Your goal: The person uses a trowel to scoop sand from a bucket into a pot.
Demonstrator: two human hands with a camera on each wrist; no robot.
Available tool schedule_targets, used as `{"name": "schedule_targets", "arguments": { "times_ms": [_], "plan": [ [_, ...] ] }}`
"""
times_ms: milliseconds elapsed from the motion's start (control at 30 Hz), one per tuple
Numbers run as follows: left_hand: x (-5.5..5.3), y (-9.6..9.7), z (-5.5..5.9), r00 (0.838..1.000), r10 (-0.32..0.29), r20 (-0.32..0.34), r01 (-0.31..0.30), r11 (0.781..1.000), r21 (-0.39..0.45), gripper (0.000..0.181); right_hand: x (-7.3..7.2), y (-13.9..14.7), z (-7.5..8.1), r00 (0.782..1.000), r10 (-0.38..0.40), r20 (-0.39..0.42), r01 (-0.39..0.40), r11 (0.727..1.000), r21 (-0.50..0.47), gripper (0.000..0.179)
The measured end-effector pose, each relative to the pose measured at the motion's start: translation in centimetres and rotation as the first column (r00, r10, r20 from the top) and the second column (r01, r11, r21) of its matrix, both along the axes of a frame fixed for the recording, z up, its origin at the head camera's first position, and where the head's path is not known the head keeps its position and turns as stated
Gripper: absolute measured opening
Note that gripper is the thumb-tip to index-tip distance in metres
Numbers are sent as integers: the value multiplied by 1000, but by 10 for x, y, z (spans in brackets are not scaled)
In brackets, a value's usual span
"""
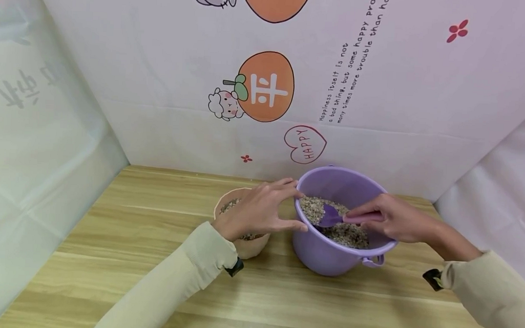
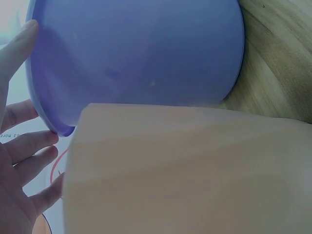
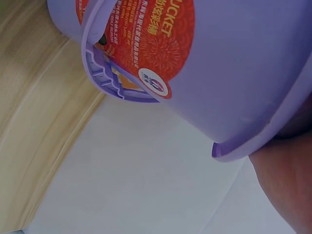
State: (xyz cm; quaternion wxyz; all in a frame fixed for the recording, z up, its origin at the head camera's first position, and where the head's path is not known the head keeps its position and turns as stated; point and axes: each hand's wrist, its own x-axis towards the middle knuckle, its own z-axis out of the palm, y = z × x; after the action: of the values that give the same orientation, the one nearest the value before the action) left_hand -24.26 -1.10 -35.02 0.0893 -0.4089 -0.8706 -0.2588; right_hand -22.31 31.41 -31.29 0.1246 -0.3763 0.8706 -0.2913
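A purple bucket (image 1: 324,257) stands on the table, tilted slightly, with grey-beige gravel-like granules (image 1: 312,209) inside. My right hand (image 1: 401,219) reaches over its right rim and grips the handle of a small purple trowel (image 1: 330,216), whose blade lies at the granules. My left hand (image 1: 260,208) spreads its fairly straight fingers and thumb to the bucket's left rim, touching it. Beneath that hand is a tan pot (image 1: 251,249) holding similar granules, partly hidden by the hand and sleeve. In the right wrist view, the trowel is out of sight.
The wood-grain table (image 1: 162,247) meets a white printed backdrop (image 1: 180,131) close behind the bucket. White sheets hang at both sides. A purple bucket handle (image 3: 92,63) hangs beside a red label (image 3: 161,44) on the bucket wall.
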Motion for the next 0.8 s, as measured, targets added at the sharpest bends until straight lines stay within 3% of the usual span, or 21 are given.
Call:
{"name": "schedule_targets", "arguments": {
  "times_ms": [433,800],
  "plan": [
    [-2,0,-1,1000,-5,-14,5,1000,-4,72,3,5,1,1000,-16,7,16,999,-39,35],
    [-2,0,0,1000,-15,5,15,1000,11,71,4,10,2,997,17,-76,-22,998,-54,32]
  ]
}}
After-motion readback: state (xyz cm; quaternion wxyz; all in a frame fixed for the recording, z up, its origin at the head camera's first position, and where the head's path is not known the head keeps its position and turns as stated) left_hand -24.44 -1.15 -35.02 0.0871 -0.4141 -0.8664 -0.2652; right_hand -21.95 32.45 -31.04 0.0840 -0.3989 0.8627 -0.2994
